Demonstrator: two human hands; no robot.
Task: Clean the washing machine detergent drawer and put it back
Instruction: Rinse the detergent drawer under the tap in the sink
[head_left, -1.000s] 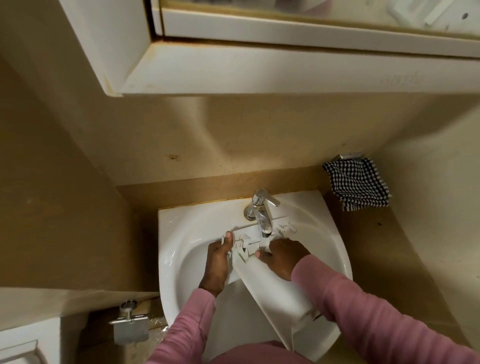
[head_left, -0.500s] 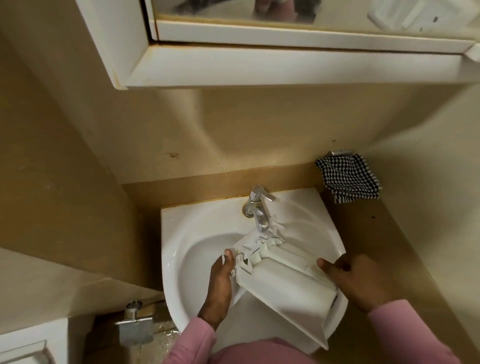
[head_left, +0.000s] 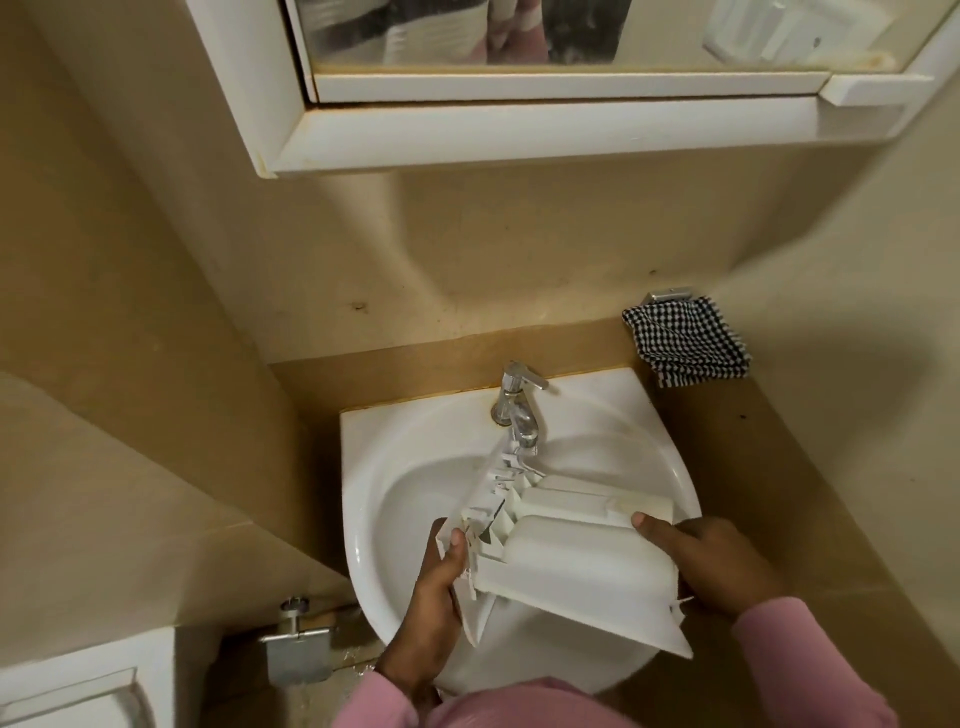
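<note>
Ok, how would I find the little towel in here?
Start at the white sink in the corner, then look right past its tap. By the wall, just under a small metal holder, is the towel. It is the only black-and-white checked thing; everything near it is plain.

the person's left hand (head_left: 441, 577) reaches up from the bottom of the view, its forearm in a pink sleeve (head_left: 374, 701), with the thumb laid over the left edge of the drawer (head_left: 571, 566) and the fingers hidden beneath. the right hand (head_left: 711, 561) comes in from the lower right, thumb stretched flat across the drawer's right side while the other fingers curl down round its edge. the two hands are well apart, one gripping each side.
</note>
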